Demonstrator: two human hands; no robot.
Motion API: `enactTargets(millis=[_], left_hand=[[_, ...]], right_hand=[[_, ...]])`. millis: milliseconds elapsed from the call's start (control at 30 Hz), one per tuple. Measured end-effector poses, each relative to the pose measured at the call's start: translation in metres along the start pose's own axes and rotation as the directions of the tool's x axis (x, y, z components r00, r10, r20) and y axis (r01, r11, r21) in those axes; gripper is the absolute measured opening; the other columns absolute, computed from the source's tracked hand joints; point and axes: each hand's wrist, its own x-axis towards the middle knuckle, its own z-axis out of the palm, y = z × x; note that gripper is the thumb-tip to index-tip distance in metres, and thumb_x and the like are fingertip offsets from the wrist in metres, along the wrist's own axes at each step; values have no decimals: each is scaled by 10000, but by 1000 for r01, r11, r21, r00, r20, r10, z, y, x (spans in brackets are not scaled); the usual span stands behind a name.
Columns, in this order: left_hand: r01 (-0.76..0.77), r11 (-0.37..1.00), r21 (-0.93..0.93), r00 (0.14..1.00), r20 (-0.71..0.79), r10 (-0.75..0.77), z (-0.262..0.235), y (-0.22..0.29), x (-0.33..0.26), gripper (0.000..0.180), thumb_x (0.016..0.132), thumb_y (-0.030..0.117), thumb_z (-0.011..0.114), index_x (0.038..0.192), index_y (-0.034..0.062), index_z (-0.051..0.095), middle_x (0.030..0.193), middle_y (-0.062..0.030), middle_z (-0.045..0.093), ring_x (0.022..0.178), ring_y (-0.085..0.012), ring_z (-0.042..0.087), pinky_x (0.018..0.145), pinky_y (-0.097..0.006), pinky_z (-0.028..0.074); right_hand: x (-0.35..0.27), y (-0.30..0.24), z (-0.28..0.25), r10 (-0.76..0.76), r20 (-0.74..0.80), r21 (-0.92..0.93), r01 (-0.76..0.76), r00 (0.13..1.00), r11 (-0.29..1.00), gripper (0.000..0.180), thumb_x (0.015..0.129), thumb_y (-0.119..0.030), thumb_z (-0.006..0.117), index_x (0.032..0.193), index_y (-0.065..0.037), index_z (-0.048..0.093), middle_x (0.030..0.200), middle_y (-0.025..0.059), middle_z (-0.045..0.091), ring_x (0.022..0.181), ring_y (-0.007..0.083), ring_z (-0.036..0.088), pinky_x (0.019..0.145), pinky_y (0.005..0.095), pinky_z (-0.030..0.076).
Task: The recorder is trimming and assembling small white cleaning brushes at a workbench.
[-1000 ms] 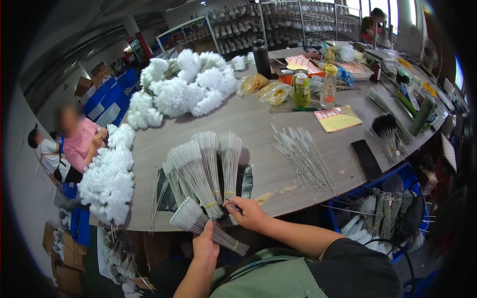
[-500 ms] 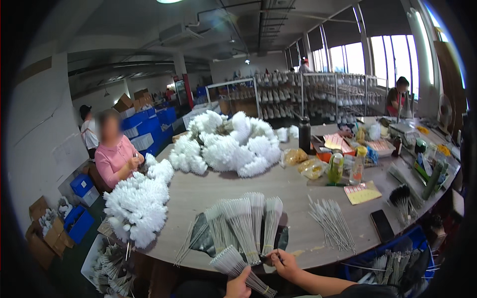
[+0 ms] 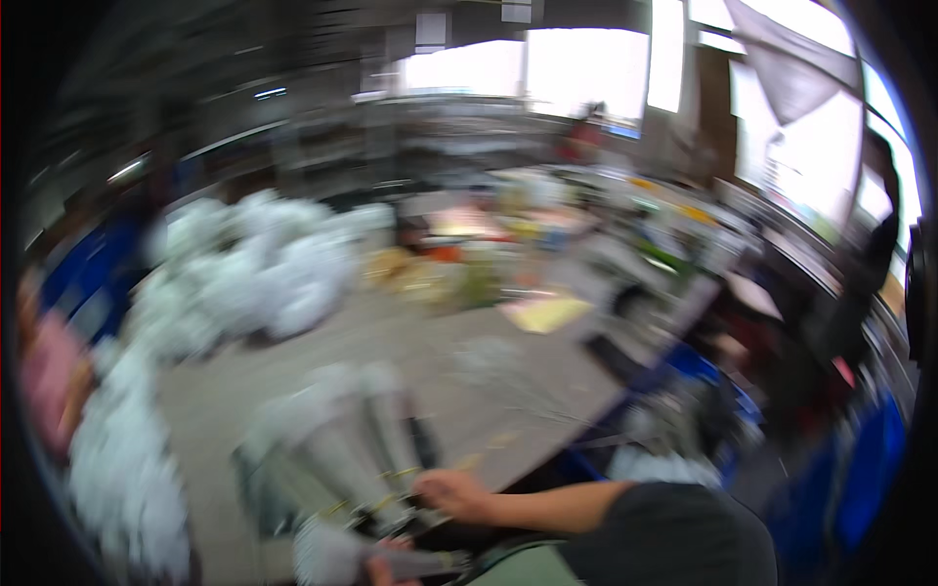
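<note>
The whole view is smeared by motion. Low in the picture my left hand [image 3: 383,569] is closed around a bundle of thin wire-stemmed brushes [image 3: 327,553], its pale bristle end pointing left. My right hand [image 3: 447,492] is closed at the table's front edge, beside the stem ends of other bundles; blur hides what its fingers pinch. Several more bundles of wire-stemmed brushes [image 3: 332,439], with yellowish ties near the stem ends, lie on a dark sheet [image 3: 264,493]. Loose wire stems [image 3: 508,376] are spread on the table to their right.
Big heaps of fluffy white brushes [image 3: 254,264] cover the table's [image 3: 225,391] far left. A yellow paper [image 3: 547,313], a dark phone [image 3: 614,357], bottles and bags lie to the right. Blue bins [image 3: 870,479] stand at lower right. A person in pink [image 3: 49,381] is at the left rim.
The view has swung to the right, so the table and heaps now appear further left and more windows show. My left hand still holds the brush bundle; my right hand remains near the stem ends.
</note>
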Motion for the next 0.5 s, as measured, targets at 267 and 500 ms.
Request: enactTargets(millis=[267,500], left_hand=[[-667,653,357,528,-391,754,120,-129,43,488,827,154,629,1246,-37,467,1100,-212,607,1002,-288,598,871,-360,471],[-797,598,-84,599,-230,767,199,-264,49,410,750,31,560,1150,-44,511,1062,-251,587,986,-377,576,858,-427,450]], right_hand=[[1,-3,2,-128,-168,112,148,977,983,176,937,-170,481,878,-5,476,750,183,497,702,353,478,661,397,398],[-8,-35,-4,-37,-142,-31,33,989,999,300,935,-266,487,934,2,621,849,217,624,732,335,604,634,393,471]])
